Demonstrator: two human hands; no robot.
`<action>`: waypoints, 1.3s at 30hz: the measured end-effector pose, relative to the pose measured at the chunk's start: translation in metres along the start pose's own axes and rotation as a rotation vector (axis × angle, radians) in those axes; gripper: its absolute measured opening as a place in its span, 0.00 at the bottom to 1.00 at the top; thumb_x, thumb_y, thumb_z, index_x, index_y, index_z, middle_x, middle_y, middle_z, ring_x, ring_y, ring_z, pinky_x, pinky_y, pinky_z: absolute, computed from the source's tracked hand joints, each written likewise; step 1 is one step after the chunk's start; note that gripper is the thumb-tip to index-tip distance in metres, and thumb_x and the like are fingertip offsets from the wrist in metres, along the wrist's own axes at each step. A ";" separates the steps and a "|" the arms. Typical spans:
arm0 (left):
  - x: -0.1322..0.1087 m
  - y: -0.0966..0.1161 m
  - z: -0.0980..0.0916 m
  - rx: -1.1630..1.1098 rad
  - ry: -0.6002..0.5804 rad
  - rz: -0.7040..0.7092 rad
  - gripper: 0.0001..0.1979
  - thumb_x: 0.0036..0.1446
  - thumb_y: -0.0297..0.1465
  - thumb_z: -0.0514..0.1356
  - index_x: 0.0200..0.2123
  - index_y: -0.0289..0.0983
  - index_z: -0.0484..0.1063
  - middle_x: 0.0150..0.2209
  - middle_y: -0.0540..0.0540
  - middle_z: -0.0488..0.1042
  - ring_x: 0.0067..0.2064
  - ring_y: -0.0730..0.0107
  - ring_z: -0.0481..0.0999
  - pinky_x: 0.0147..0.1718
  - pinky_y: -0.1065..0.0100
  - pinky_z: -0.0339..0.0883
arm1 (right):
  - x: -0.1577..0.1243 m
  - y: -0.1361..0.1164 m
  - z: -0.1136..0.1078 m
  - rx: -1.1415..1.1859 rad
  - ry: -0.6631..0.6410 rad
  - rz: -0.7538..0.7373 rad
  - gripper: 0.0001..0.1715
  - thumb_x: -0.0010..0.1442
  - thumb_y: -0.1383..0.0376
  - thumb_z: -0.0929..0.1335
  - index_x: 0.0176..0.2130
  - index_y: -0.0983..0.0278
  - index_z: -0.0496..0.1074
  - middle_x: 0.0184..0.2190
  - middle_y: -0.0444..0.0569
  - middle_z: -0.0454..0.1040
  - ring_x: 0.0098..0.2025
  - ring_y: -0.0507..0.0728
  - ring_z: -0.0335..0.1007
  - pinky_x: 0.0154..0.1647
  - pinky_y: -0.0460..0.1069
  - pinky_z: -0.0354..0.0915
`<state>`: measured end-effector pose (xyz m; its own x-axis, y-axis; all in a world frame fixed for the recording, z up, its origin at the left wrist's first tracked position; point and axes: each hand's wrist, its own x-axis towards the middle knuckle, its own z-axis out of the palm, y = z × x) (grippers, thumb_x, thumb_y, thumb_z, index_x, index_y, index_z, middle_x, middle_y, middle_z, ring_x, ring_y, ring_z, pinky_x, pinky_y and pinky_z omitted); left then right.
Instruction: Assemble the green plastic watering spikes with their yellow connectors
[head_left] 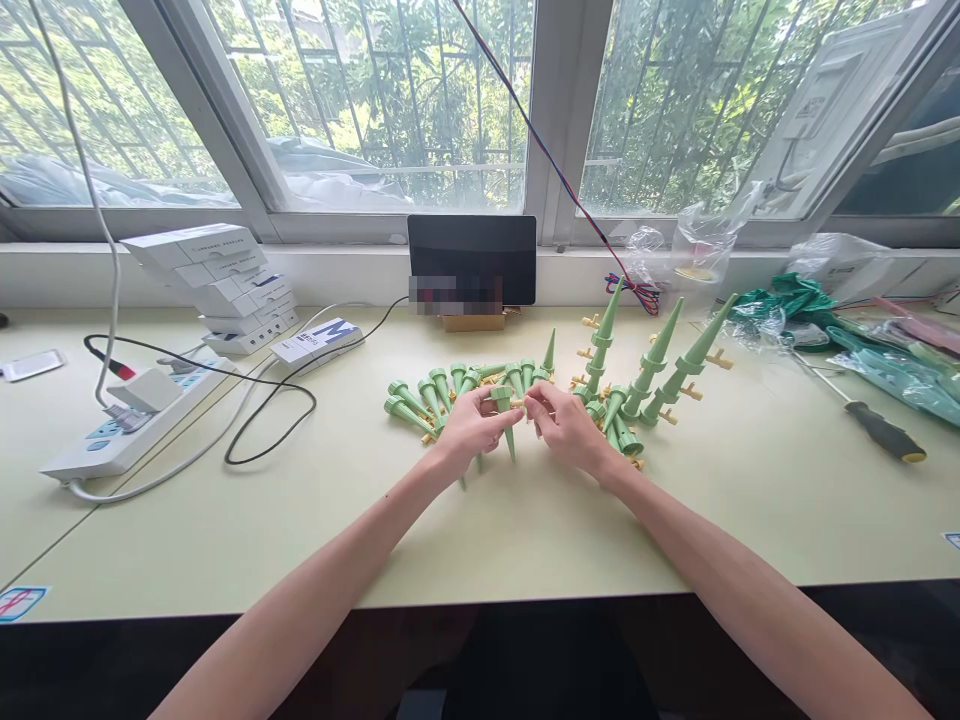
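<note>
My left hand [466,428] is closed around a green plant watering spike [511,442], whose pointed end hangs downward. Fingers of my right hand [564,428] pinch the small yellow valve [517,403] at the side of that spike's cap. Several green spikes [409,409] lie fanned out on the table behind and left of my hands. To the right, more spikes are nested into tall upright stacks [654,362] with yellow valves sticking out. A few green pieces [624,436] lie beside my right wrist, partly hidden by it.
A black tablet [472,245] leans at the window behind the spikes. Left are stacked white boxes [225,285], a power strip [139,420] and loose cables. A screwdriver [885,430] and green plastic bags [900,370] lie at the right. The table's front edge [525,602] runs under my forearms.
</note>
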<state>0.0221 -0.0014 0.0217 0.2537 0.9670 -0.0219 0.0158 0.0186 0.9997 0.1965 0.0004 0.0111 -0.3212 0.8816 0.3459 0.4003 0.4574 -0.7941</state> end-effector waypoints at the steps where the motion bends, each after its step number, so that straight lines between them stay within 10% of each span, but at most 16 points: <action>1: 0.000 0.000 0.000 0.000 0.001 -0.001 0.21 0.46 0.38 0.70 0.42 0.34 0.73 0.23 0.54 0.62 0.19 0.83 0.55 0.15 0.74 0.46 | 0.000 0.000 0.000 -0.004 0.001 -0.001 0.14 0.68 0.59 0.59 0.33 0.62 0.64 0.24 0.41 0.63 0.24 0.51 0.57 0.28 0.47 0.54; 39: -0.004 0.006 0.007 0.066 0.047 -0.023 0.28 0.44 0.40 0.71 0.48 0.35 0.72 0.25 0.53 0.65 0.19 0.83 0.54 0.15 0.75 0.44 | 0.000 0.000 0.001 -0.039 0.053 -0.003 0.19 0.68 0.59 0.59 0.26 0.61 0.55 0.21 0.40 0.57 0.23 0.51 0.50 0.26 0.48 0.50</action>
<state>0.0275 -0.0072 0.0274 0.2070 0.9774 -0.0432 0.0850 0.0260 0.9960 0.1958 0.0002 0.0108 -0.2767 0.8845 0.3756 0.4329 0.4637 -0.7731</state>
